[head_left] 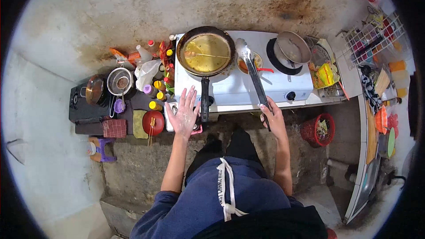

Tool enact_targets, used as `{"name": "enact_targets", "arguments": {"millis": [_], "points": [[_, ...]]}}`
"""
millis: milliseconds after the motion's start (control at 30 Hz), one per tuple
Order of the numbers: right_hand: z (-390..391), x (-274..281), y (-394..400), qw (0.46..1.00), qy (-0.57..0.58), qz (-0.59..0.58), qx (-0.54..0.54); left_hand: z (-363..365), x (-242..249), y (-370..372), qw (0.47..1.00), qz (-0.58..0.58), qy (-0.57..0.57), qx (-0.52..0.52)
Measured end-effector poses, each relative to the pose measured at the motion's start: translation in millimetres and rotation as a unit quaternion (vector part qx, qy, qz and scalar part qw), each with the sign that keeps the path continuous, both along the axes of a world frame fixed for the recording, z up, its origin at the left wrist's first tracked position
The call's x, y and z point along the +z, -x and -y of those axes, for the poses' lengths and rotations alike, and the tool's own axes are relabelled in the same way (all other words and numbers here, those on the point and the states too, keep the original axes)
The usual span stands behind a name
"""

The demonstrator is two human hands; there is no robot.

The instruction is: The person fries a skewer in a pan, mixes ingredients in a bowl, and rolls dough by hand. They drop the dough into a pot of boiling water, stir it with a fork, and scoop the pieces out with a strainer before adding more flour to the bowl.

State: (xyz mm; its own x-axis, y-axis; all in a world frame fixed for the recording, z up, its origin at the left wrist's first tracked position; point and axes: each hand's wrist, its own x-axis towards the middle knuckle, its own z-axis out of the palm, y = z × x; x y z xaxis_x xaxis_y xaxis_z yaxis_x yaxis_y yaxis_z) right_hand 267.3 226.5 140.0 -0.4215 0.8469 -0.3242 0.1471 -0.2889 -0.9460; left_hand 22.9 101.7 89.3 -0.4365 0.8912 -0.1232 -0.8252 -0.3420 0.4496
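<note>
My left hand [183,118] is spread flat with the palm up, dusted with white powder, just left of the frying pan's black handle. My right hand [275,119] grips the lower end of a pair of black-handled tongs [253,73], whose pale metal head points up over the stove. In the frying pan [180,57], on the left of the white stove [279,86], yellow oil [208,59] surrounds a thin skewer [210,55] with a small piece at its left end. A bowl with an orange-handled utensil [264,69] sits partly behind the tongs.
A grey pan [294,46] rests on the right burner. Sauce bottles [160,86], a strainer over a pot [120,81] and a red plate [148,117] with skewers stand at left. A red waste basket [315,139] is on the floor at right, near a dish rack [372,40].
</note>
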Motion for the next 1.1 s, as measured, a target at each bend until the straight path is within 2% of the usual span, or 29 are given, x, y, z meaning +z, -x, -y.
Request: {"name": "enact_targets", "arguments": {"millis": [67, 100, 133, 167, 200, 267, 333, 433, 533, 600, 633, 700, 733, 800, 833, 867, 933, 1033, 1100], "points": [[1, -2, -7, 1.000, 0.004, -0.012, -0.014, -13, 24, -12, 0.992, 0.078, -0.095, -0.041], [1, -3, -10, 1.000, 0.010, -0.021, -0.009, -19, 34, -19, 0.990, 0.075, -0.100, -0.070], [1, -3, -15, 0.999, 0.013, -0.030, -0.007, -25, 40, -27, 0.994, 0.018, -0.055, -0.094], [2, -3, -21, 0.999, 0.032, -0.034, -0.014, -31, 35, -35, 0.982, -0.133, -0.007, -0.133], [2, 0, -24, 0.998, 0.033, -0.045, -0.027, -38, 31, -42, 0.943, -0.284, 0.034, -0.169], [-1, -9, -38, 0.995, 0.046, -0.075, -0.044, -50, 46, -73, 0.829, -0.498, 0.070, -0.244], [-3, 0, -53, 0.993, 0.047, -0.097, -0.046, -64, 41, -104, 0.812, -0.459, 0.021, -0.359], [-8, 6, -90, 0.989, 0.023, -0.116, -0.091, -77, 25, -155, 0.768, -0.443, 0.005, -0.462], [-21, 8, -143, 0.976, 0.001, -0.110, -0.189, -94, 24, -205, 0.711, -0.455, -0.054, -0.534], [-36, -1, -187, 0.964, -0.012, -0.080, -0.254, -109, 24, -234, 0.668, -0.444, -0.053, -0.594], [-46, -6, -211, 0.962, -0.015, -0.079, -0.260, -117, 19, -249, 0.658, -0.450, -0.056, -0.601], [-72, -23, -259, 0.943, -0.036, 0.048, -0.329, -136, 12, -277, 0.643, -0.459, -0.064, -0.609], [-89, -45, -286, 0.940, -0.039, 0.047, -0.335, -148, 12, -290, 0.634, -0.480, -0.057, -0.603], [-120, -86, -338, 0.905, -0.133, 0.221, -0.337, -170, 9, -319, 0.620, -0.499, -0.055, -0.603], [-130, -74, -346, 0.901, -0.135, 0.170, -0.375, -183, 5, -332, 0.626, -0.508, -0.058, -0.588], [-145, -80, -364, 0.898, -0.133, 0.171, -0.383, -193, 1, -347, 0.631, -0.518, -0.061, -0.574], [-179, -101, -393, 0.893, -0.165, 0.250, -0.336, -215, 8, -376, 0.628, -0.517, -0.044, -0.580], [-233, -113, -411, 0.884, -0.178, 0.293, -0.317, -242, 20, -414, 0.590, -0.585, -0.089, -0.550], [-265, -113, -412, 0.874, -0.190, 0.322, -0.310, -253, 25, -435, 0.615, -0.564, -0.084, -0.545]]}}
